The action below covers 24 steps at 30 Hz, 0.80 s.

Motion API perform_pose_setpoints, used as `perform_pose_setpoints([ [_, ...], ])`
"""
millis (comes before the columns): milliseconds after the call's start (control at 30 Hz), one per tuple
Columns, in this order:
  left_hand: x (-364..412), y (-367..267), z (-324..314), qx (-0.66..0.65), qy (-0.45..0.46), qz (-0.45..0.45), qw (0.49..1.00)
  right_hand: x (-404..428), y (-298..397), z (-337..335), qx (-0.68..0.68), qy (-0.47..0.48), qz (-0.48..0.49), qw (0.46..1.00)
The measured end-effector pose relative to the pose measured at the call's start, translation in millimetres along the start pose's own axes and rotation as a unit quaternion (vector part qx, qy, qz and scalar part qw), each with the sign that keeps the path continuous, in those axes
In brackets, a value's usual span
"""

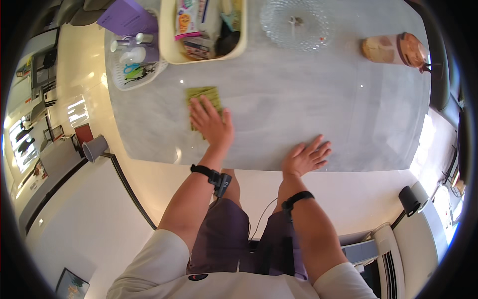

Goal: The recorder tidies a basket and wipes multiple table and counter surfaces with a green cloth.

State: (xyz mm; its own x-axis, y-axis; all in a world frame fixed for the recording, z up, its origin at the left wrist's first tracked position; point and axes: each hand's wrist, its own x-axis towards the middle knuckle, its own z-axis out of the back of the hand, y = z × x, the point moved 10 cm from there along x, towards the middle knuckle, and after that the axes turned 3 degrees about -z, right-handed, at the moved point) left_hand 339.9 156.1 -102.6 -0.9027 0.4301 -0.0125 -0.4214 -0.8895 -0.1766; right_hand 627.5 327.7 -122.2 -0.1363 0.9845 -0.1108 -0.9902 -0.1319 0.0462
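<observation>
My left hand [213, 125] lies flat, fingers apart, on a folded green cloth [204, 93] at the left of the grey stone-look tabletop [269, 108]. The cloth's upper part shows beyond my fingers, while my palm hides much of the rest. Near the front edge, my right hand [308, 155] rests palm down on the table with its fingers spread and nothing in it. Black straps circle both wrists; the left one carries a small device [221, 183].
Beyond the cloth stand a cream bin [242, 33] of packets and a white basket [120, 76] with bottles, a purple package [129, 17] and blue-handled scissors [130, 68]. A clear glass plate [274, 26] sits at the back; a lidded cup [384, 49] lies far right.
</observation>
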Motion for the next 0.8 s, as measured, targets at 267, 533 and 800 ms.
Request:
perform_pose_setpoints([
  [267,-40,-299,-37,-0.097,0.079,-0.226,0.966,10,-24,32,0.186,0.127,0.278,0.934],
  [533,-147,-440,-66,-0.121,0.154,-0.439,0.877,84,-164,31,0.043,0.144,0.408,0.901],
  [800,-80,-289,-28,-0.136,0.101,-0.401,0.900,94,-112,62,0.118,0.072,0.311,0.940],
])
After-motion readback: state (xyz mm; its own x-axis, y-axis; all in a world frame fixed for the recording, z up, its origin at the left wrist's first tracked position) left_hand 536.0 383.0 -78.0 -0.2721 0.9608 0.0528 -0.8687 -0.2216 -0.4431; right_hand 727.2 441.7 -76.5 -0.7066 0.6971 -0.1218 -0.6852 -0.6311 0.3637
